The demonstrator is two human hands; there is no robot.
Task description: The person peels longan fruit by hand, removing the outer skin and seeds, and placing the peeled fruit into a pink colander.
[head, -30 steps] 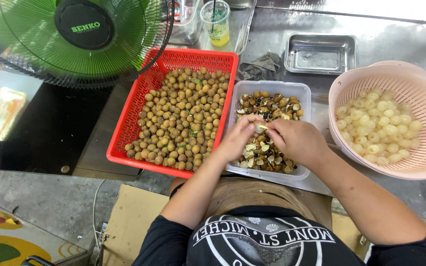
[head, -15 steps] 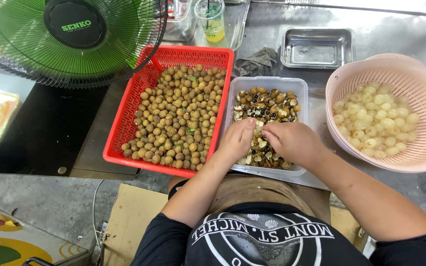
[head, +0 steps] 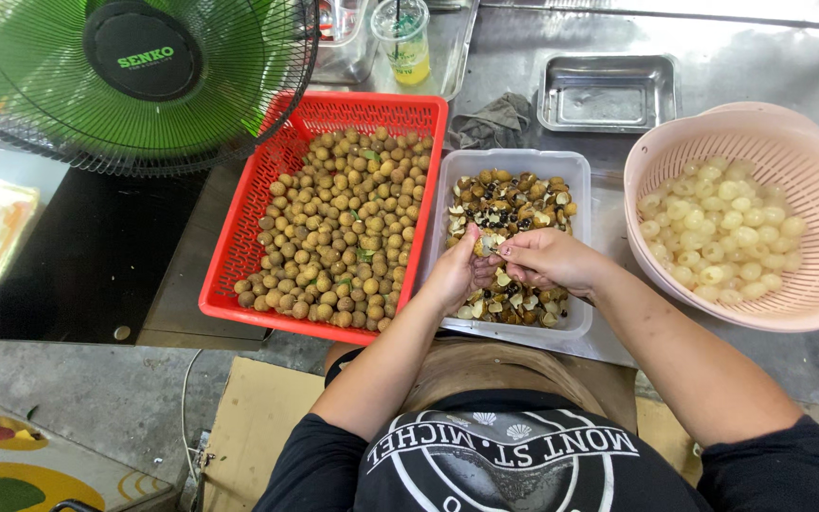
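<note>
While both hands stay together low in the frame's centre, as a second ago, left hand (head: 452,275) and right hand (head: 547,261) keep their fingers pinched shut on one brown fruit (head: 485,246) over the grey shell tub (head: 575,175); beyond, red basket (head: 428,123), pink colander (head: 656,152).

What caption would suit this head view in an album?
Both hands, left hand and right hand, peel a small fruit over a clear tub of shells.

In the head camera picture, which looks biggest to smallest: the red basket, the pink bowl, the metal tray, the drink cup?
1. Red basket and pink bowl: too alike to rank; the bowl is cut off.
2. Metal tray.
3. Drink cup.
</note>
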